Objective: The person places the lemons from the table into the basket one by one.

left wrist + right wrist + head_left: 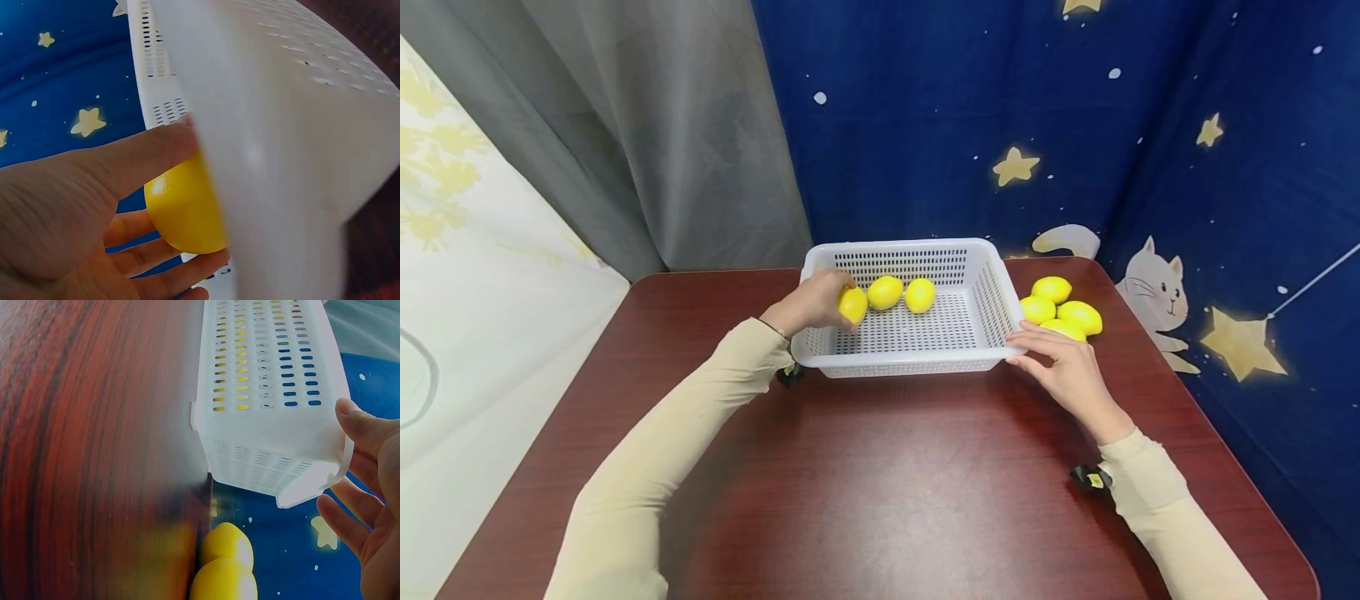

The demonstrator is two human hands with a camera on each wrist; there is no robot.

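Observation:
A white perforated plastic basket (pixel 917 357) stands near the far side of the table. My left hand (pixel 817 302) reaches over its left rim and grips a lemon (pixel 853 306) between thumb and fingers; the left wrist view shows the same lemon (pixel 184 206), partly hidden by the basket wall. Two more lemons lie inside, one (pixel 885 292) right beside the held one and another (pixel 920 295) further right. At the basket's front right corner, my right hand (pixel 1063 367) pinches the rim, thumb on the near side and fingers on the far side in the right wrist view.
Several lemons (pixel 1079 317) are grouped on the dark red wooden table (pixel 887 483), just right of the basket and close to my right fingers. Behind the table hang a blue star-patterned curtain (pixel 925 125) and a grey curtain (pixel 700 125).

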